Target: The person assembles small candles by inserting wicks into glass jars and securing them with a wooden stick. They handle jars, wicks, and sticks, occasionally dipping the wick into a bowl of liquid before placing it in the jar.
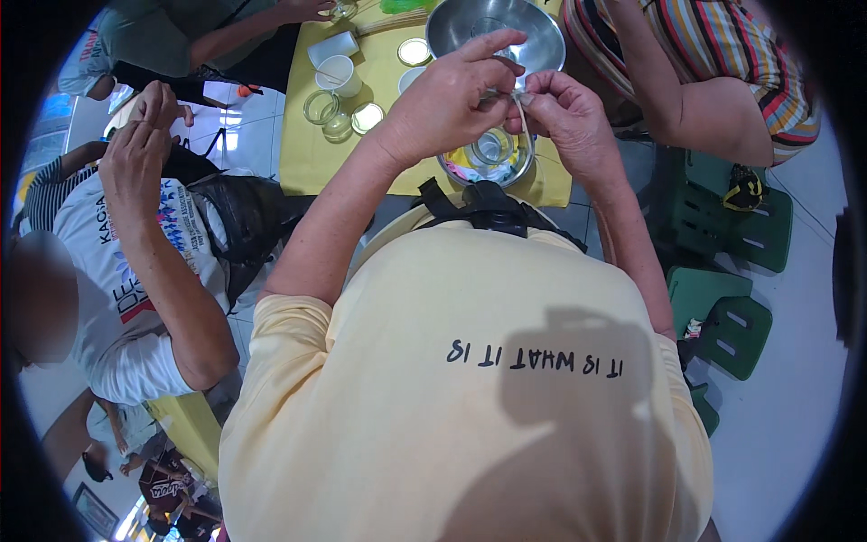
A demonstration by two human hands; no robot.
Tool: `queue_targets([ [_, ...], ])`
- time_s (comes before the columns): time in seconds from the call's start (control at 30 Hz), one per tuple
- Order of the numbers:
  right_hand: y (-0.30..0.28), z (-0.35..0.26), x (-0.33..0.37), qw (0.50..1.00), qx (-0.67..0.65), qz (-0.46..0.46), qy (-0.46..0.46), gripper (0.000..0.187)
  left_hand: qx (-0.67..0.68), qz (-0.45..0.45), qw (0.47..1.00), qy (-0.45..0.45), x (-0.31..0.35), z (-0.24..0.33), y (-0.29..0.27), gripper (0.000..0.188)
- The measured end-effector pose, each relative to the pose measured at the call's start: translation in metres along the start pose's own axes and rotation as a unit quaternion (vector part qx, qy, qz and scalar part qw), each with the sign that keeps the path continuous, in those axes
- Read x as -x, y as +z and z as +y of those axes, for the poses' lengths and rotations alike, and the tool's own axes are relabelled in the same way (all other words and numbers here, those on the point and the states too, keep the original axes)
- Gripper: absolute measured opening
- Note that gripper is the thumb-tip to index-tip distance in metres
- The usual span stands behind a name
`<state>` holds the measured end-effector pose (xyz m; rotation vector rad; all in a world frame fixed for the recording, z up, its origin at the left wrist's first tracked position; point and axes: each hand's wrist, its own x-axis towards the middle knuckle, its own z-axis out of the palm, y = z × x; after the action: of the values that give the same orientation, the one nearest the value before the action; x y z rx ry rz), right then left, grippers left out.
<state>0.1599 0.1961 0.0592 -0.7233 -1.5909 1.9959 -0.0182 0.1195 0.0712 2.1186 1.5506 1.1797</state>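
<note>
Both my hands are raised together over the near edge of the yellow-covered table. My left hand (pixel 456 101) is closed in a pinch, its index finger stretched out. My right hand (pixel 571 119) pinches a thin pale cord (pixel 525 122) between thumb and fingertips, close against the left fingertips. The cord's upper end is hidden among the fingers. Beneath my hands a metal bowl (pixel 522 170) holds a clear glass jar (pixel 492 146) and some colourful material. Beyond them stands a larger steel bowl (pixel 542 34), partly covered by my left fingers.
To the left on the yellow cloth (pixel 302 163) are a white cup (pixel 339 78), a tipped white cup (pixel 332 50), a glass jar (pixel 337 128), round lids (pixel 368 117) and thin sticks (pixel 395 22). People work at the left and the far right. Green chairs (pixel 736 334) stand at right.
</note>
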Motion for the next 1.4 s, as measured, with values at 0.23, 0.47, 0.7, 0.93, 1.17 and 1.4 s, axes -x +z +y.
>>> queue_targets([
  [0.23, -0.004, 0.006, -0.002, 0.991, -0.127, -0.006, 0.047, 0.013, 0.098, 0.028, 0.994, -0.047, 0.005, -0.011, 0.006, 0.006],
  [0.47, -0.017, -0.003, -0.012, 0.992, -0.087, -0.008, 0.086, 0.014, -0.005, -0.086, 0.996, -0.03, -0.013, -0.009, -0.01, 0.014],
  [0.7, -0.035, 0.011, -0.021, 0.976, -0.205, -0.044, 0.059, 0.012, 0.063, -0.123, 0.985, -0.1, -0.026, -0.01, -0.02, 0.014],
  [0.93, -0.012, 0.002, -0.023, 0.98, 0.05, 0.073, -0.176, 0.022, 0.195, -0.092, 0.969, -0.122, -0.041, -0.015, -0.032, 0.011],
  [1.17, 0.003, 0.0, -0.029, 0.977, 0.009, 0.082, -0.196, 0.019, 0.269, -0.098, 0.95, -0.124, -0.054, -0.008, -0.033, 0.007],
  [1.4, 0.014, 0.003, -0.015, 0.975, -0.06, 0.152, -0.152, 0.014, 0.035, 0.02, 0.999, -0.002, -0.046, 0.0, -0.011, 0.012],
])
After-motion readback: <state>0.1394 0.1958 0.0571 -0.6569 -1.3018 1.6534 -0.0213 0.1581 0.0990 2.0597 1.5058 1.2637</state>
